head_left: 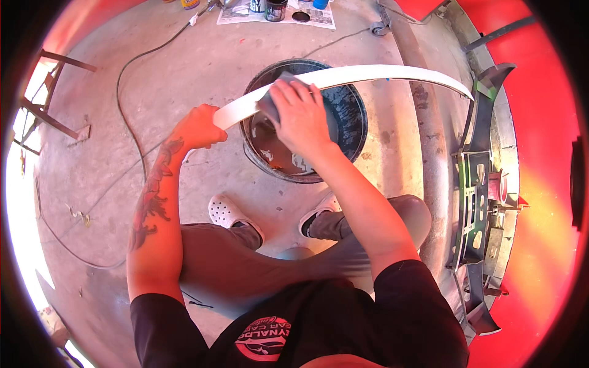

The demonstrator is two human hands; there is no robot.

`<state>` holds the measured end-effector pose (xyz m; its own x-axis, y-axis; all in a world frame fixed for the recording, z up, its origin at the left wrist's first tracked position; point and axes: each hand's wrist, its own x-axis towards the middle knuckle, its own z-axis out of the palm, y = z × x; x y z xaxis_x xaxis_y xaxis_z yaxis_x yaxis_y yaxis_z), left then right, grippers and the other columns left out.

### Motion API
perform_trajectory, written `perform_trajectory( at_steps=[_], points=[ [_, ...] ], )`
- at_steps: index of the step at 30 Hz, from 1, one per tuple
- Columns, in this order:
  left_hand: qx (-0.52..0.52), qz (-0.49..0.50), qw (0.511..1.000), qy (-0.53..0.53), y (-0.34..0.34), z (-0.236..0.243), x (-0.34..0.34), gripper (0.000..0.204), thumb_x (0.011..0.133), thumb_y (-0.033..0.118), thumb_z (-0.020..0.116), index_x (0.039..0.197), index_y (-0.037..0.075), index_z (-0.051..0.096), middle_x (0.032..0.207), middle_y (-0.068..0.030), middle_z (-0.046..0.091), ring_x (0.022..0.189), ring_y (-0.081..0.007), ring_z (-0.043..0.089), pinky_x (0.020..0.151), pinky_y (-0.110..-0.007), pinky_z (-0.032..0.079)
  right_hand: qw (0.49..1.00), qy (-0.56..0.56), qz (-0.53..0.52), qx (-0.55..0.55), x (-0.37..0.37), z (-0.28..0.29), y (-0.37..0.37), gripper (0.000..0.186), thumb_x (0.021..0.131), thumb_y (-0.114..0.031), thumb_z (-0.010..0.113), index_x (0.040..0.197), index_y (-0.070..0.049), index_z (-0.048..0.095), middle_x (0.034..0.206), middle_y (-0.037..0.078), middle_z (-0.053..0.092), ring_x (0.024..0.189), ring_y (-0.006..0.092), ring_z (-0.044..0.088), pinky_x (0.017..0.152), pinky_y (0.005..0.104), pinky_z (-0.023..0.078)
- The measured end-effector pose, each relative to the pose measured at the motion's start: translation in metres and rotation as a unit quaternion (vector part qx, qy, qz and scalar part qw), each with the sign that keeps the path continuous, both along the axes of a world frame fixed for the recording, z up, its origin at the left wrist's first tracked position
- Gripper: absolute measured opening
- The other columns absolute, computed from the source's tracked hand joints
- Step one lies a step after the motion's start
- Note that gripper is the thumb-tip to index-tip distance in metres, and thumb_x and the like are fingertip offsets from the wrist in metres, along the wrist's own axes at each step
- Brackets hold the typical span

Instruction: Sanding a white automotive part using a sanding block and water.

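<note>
A long white curved trim strip (368,75) runs from my left hand out to the right, above a dark bucket (353,119) holding murky water. My left hand (199,126) grips the strip's left end. My right hand (300,116) presses a grey sanding pad (273,101) flat against the strip, a little right of my left hand. The pad is mostly hidden under my fingers.
I sit over the bucket, white shoes (226,211) on the concrete floor. A red car with a grille part (475,196) stands at the right. A black cable (129,116) crosses the floor at left. Cans on newspaper (276,11) lie at the top.
</note>
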<state>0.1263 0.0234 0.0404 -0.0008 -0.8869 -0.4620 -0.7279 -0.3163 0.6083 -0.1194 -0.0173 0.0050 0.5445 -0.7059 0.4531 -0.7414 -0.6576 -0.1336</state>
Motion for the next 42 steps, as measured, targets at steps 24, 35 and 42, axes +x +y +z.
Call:
perform_trajectory(
  at_steps=[24, 35, 42],
  points=[
    [-0.019, -0.017, 1.0, -0.007, -0.001, -0.001, 0.002, 0.027, 0.073, 0.013, 0.068, 0.096, -0.002, 0.069, 0.074, -0.0139, 0.07, 0.06, -0.0225, 0.069, 0.059, -0.037, 0.055, 0.996, 0.042, 0.046, 0.069, 0.04, 0.016, 0.022, 0.039, 0.091, -0.016, 0.059, 0.129, -0.01, 0.06, 0.142, 0.006, 0.056, 0.133, 0.0264, 0.05, 0.111, 0.0613, 0.036],
    [-0.036, -0.012, 0.999, -0.035, 0.0, 0.003, -0.004, 0.029, 0.072, 0.009, 0.065, 0.099, -0.003, 0.068, 0.074, -0.0118, 0.068, 0.06, -0.02, 0.067, 0.057, -0.034, 0.054, 0.991, 0.045, -0.098, 0.076, -0.018, 0.012, -0.022, 0.045, 0.092, -0.024, 0.065, 0.135, -0.014, 0.057, 0.144, 0.005, 0.057, 0.135, 0.0262, 0.051, 0.113, 0.0592, 0.035],
    [-0.019, 0.016, 0.999, -0.024, 0.005, 0.0, 0.004, 0.033, 0.072, 0.01, 0.066, 0.101, -0.003, 0.069, 0.075, -0.0126, 0.068, 0.06, -0.0203, 0.067, 0.058, -0.034, 0.055, 0.992, 0.026, -0.103, 0.076, -0.05, 0.005, -0.024, 0.045, 0.095, -0.024, 0.059, 0.14, -0.018, 0.057, 0.152, 0.001, 0.051, 0.143, 0.0237, 0.044, 0.116, 0.0615, 0.032]
  ],
)
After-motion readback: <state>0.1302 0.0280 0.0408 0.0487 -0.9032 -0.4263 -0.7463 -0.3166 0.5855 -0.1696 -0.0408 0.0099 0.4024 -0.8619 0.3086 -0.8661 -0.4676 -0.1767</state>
